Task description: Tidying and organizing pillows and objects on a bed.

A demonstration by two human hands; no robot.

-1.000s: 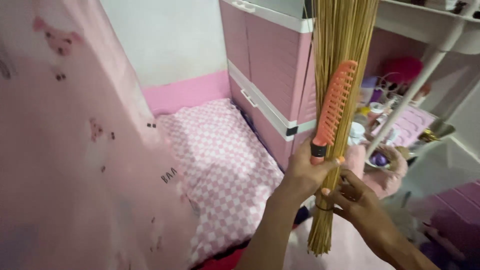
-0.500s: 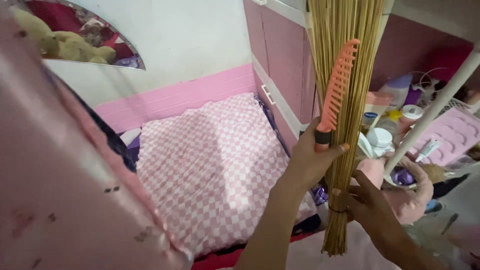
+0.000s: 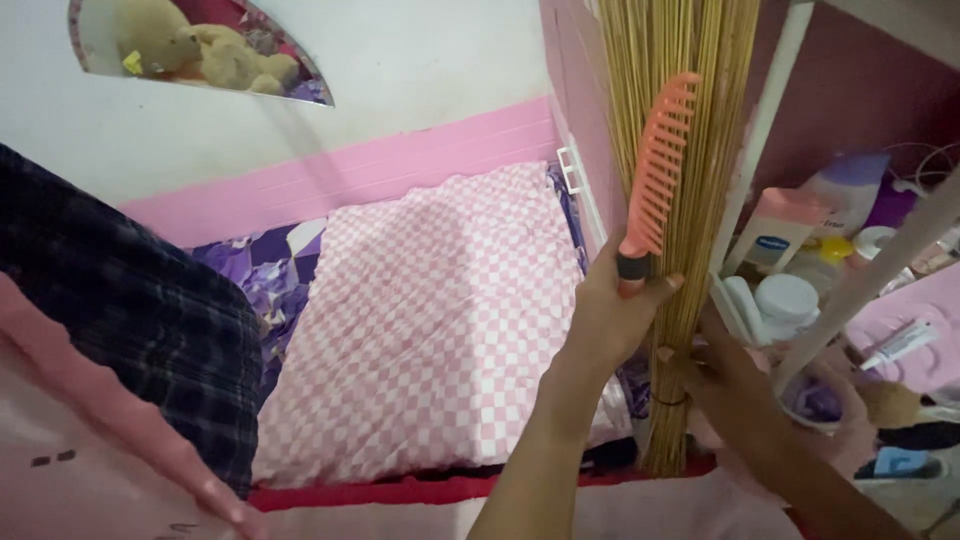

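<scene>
My left hand (image 3: 612, 318) is closed around the dark end of an orange comb (image 3: 655, 170), thumb across the front, and it presses the comb flat against a bundle of thin straw-coloured broom sticks (image 3: 680, 200). The comb stands nearly upright, leaning a little to the right, its teeth pointing left away from the sticks.

My right hand (image 3: 722, 378) sits lower and to the right, just under the left one, its fingers curled round the narrow bottom part of the bundle, close to a dark band that ties the sticks together. The stick ends poke out below my grip; the bundle widens upward and runs out of the top of the view.

Behind and left of my hands lies a pink and white checked mattress (image 3: 430, 330), its far edge against a white wall with a pink stripe (image 3: 330, 180). A purple patterned cloth (image 3: 265, 270) shows at the mattress's left edge, and a dark plaid fabric (image 3: 130, 340) covers the near left corner. A brown teddy bear (image 3: 200, 50) sits high in the upper left.

To the right, past a white post (image 3: 760, 130), a crowded shelf holds a pink lotion bottle (image 3: 775, 235) and a round white jar (image 3: 787, 298). A pink cabinet (image 3: 575, 110) stands just behind the sticks.
</scene>
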